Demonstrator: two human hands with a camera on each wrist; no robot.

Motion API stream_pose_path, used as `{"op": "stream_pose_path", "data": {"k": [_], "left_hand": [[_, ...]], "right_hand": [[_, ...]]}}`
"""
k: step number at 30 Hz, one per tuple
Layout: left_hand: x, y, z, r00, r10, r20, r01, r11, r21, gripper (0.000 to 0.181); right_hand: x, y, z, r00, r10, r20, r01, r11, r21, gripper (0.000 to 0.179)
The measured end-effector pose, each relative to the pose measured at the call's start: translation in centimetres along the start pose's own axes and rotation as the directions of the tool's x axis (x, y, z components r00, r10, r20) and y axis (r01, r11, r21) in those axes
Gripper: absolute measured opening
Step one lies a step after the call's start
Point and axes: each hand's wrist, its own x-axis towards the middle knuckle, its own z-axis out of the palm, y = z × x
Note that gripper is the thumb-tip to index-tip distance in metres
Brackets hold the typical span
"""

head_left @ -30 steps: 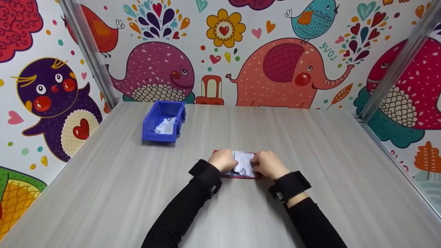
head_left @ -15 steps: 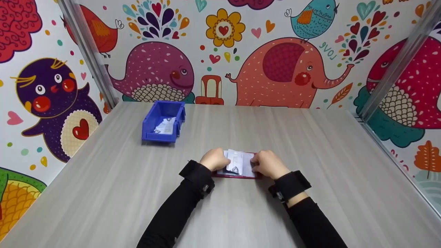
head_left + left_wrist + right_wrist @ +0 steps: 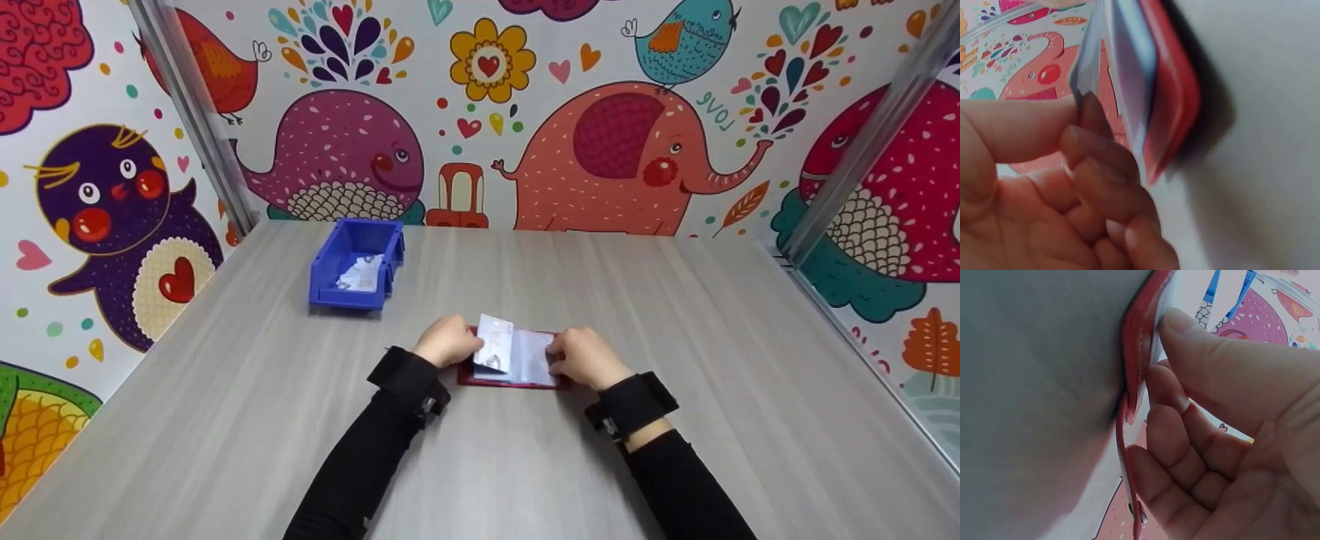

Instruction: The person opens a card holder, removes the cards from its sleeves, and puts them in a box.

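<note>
A small red card holder (image 3: 517,386) lies spread on the table, with pale, translucent sleeves (image 3: 536,358) inside. My left hand (image 3: 448,341) pinches a white printed card (image 3: 495,341) by its left edge between thumb and fingertips. The card stands tilted above the left half of the holder; I cannot tell whether it is loose or inside a sleeve. In the left wrist view, the thumb and index finger grip this thin leaf (image 3: 1088,67), apart from the sleeves behind it. My right hand (image 3: 589,356) holds the holder's right edge, thumb on the inside, and a red strap with a snap (image 3: 1139,512) hangs by the fingers.
A blue plastic bin (image 3: 347,298) with several white cards (image 3: 361,274) inside stands at the back left of the wood-grain table (image 3: 712,322). Walls printed with cartoon animals (image 3: 615,165) close off the back and sides, with metal posts at the corners.
My left hand has drawn the white card leftward from over the holder's middle and raised it to a tilt, uncovering the pale sleeve on the right. The right hand has stayed put.
</note>
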Motion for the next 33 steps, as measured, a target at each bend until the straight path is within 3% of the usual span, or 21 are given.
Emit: {"op": "stream_pose_path", "data": {"k": [5, 12, 19, 23, 28, 33], "left_hand": [[-0.1, -1.3, -2.2, 0.998, -0.057, -0.015, 0.056, 0.996, -0.065, 0.026], [-0.1, -3.2, -6.3, 0.992, -0.043, -0.116, 0.037, 0.998, -0.051, 0.038], [0.0, -4.6, -9.4, 0.981, -0.065, -0.181, 0.047, 0.994, -0.103, 0.039], [0.1, -5.1, -10.6, 0.965, -0.095, -0.243, 0.071, 0.992, -0.104, 0.035], [0.2, -5.8, -11.4, 0.932, -0.130, -0.338, 0.104, 0.990, -0.093, 0.026], [0.2, -6.5, -11.7, 0.904, -0.179, -0.388, 0.138, 0.982, -0.131, 0.025]], "right_hand": [[-0.1, 0.0, -0.1, 1.000, -0.018, -0.007, 0.018, 1.000, 0.004, 0.028], [-0.1, -0.1, -0.3, 1.000, -0.016, -0.007, 0.016, 1.000, 0.005, 0.029], [-0.1, -0.1, -0.3, 1.000, -0.028, -0.007, 0.028, 1.000, 0.007, 0.028], [-0.2, -0.1, -0.3, 1.000, -0.029, -0.007, 0.029, 1.000, 0.002, 0.029], [-0.1, -0.1, -0.2, 1.000, -0.018, -0.004, 0.018, 1.000, -0.002, 0.029], [-0.1, -0.1, -0.2, 1.000, -0.023, -0.013, 0.023, 1.000, -0.005, 0.029]]}}
